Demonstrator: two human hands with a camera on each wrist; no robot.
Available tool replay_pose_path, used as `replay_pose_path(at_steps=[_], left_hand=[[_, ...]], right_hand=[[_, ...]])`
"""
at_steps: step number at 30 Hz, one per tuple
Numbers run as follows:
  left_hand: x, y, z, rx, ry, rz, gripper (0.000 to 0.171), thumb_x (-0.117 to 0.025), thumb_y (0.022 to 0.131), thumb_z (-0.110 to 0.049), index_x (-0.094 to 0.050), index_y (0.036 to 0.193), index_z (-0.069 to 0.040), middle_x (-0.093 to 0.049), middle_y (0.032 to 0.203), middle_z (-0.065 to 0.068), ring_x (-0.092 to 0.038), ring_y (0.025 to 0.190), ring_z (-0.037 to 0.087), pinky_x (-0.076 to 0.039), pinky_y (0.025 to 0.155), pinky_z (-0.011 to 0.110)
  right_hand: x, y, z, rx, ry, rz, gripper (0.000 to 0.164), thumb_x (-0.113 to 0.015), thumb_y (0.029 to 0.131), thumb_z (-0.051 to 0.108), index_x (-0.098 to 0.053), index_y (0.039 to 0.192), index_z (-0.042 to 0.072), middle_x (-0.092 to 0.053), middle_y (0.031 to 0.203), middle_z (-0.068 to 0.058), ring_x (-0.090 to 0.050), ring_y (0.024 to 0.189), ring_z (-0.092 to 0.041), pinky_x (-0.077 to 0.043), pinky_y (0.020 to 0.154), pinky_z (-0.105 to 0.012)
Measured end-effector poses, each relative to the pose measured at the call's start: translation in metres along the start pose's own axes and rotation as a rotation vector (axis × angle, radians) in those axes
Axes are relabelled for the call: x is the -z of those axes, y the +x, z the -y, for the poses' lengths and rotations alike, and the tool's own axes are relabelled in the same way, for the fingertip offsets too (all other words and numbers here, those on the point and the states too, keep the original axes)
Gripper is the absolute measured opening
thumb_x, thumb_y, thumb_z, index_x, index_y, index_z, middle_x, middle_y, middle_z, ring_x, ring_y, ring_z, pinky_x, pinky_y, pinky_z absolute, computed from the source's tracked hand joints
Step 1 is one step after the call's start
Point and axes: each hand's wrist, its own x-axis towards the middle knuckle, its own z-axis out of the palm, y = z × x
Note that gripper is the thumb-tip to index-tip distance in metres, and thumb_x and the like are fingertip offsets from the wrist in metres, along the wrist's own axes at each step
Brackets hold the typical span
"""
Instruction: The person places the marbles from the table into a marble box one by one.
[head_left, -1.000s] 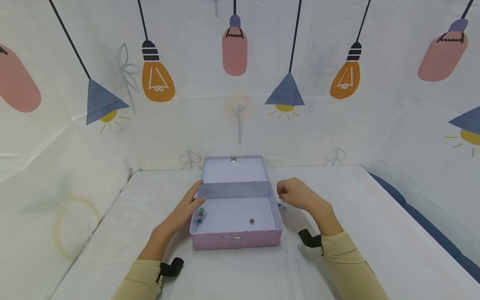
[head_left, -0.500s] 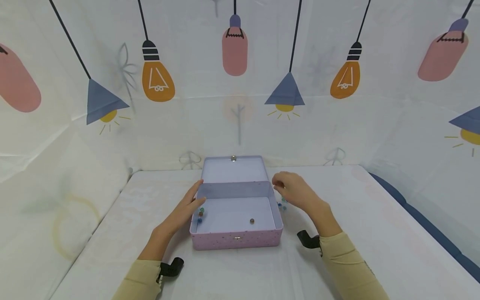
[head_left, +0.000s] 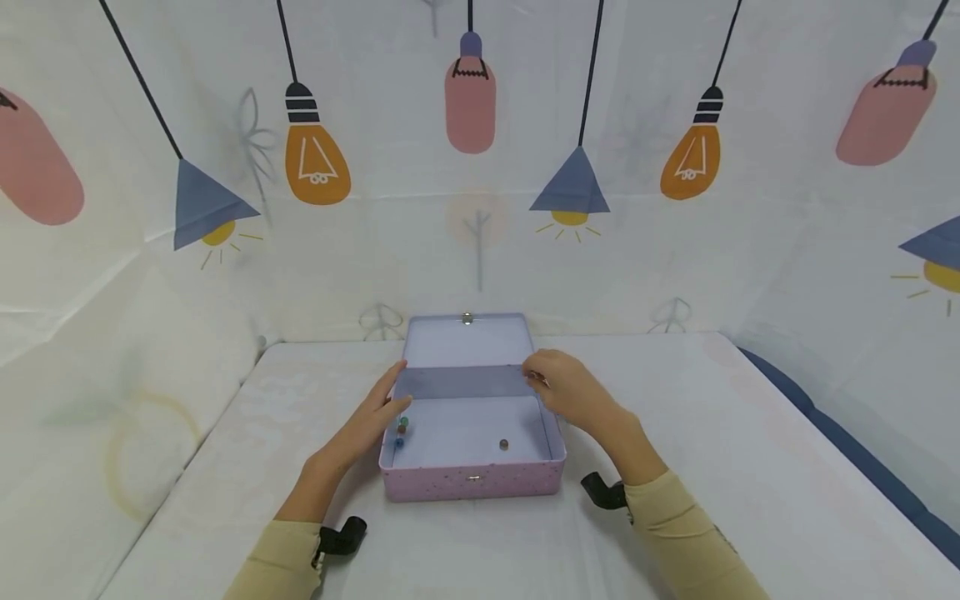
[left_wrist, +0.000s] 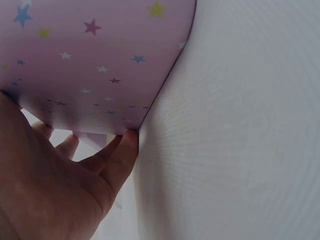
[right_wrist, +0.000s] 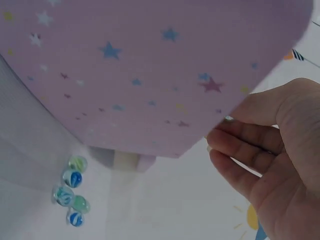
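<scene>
In the head view an open pink tin box (head_left: 474, 481) with stars printed on it stands on the table, lid (head_left: 467, 342) raised at the back. Along its left wall lie a green marble (head_left: 403, 421), a brown marble (head_left: 402, 430) and a blue marble (head_left: 399, 443). Farther right inside is another brown marble (head_left: 504, 444). My left hand (head_left: 367, 425) rests against the box's left side, thumb over the rim, fingers extended toward the back corner. Over the right rim, my right hand (head_left: 573, 387) pinches a small glass marble (right_wrist: 228, 118), mostly hidden by the fingers.
Several glass marbles (right_wrist: 70, 192) lie on the table beside the box's right side, seen in the right wrist view. A white cloth covers the table (head_left: 750, 467). Behind it hangs a white curtain (head_left: 390, 250) printed with lamps.
My right hand has moved left from above the loose marbles to over the box's right rim, still pinching. The left hand and the box have stayed put.
</scene>
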Motion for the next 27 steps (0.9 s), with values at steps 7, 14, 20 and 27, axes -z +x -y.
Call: replay_pose_path(at_steps=[7, 14, 20, 27], left_hand=[[0.0, 0.001, 0.001, 0.0, -0.001, -0.002, 0.067, -0.044, 0.105, -0.028, -0.007, 0.161, -0.018, -0.002, 0.169, 0.009, 0.001, 0.156, 0.035, -0.007, 0.125, 0.061], [0.0, 0.002, 0.002, -0.004, 0.001, -0.006, 0.067, -0.044, 0.105, -0.029, -0.008, 0.161, -0.019, -0.003, 0.169, 0.009, 0.001, 0.156, 0.034, -0.007, 0.125, 0.06], [0.001, 0.0, 0.0, -0.005, 0.013, -0.002, 0.068, -0.043, 0.105, -0.028, -0.007, 0.161, -0.016, -0.003, 0.169, 0.011, 0.0, 0.156, 0.036, -0.008, 0.124, 0.061], [0.002, 0.002, 0.002, -0.023, 0.014, 0.005, 0.068, -0.042, 0.106, -0.029, -0.006, 0.161, -0.013, -0.002, 0.169, 0.014, 0.001, 0.155, 0.039, -0.008, 0.124, 0.063]], right_hand=[[-0.011, 0.001, 0.011, 0.041, -0.036, 0.052, 0.012, -0.069, 0.089, 0.0, -0.071, 0.099, 0.007, -0.071, 0.092, -0.001, -0.064, 0.085, -0.012, -0.057, 0.074, -0.027], [-0.022, 0.0, 0.021, 0.089, -0.067, 0.081, 0.01, -0.072, 0.088, 0.003, -0.072, 0.095, 0.009, -0.07, 0.092, 0.0, -0.066, 0.085, -0.013, -0.057, 0.074, -0.027], [-0.032, -0.001, 0.029, 0.055, -0.064, 0.226, 0.011, -0.068, 0.092, 0.006, -0.071, 0.102, 0.007, -0.07, 0.096, -0.001, -0.066, 0.089, -0.015, -0.058, 0.077, -0.027], [-0.037, -0.003, 0.034, 0.034, -0.111, 0.277, 0.01, -0.07, 0.091, 0.008, -0.071, 0.102, 0.009, -0.069, 0.095, 0.001, -0.065, 0.089, -0.014, -0.057, 0.077, -0.028]])
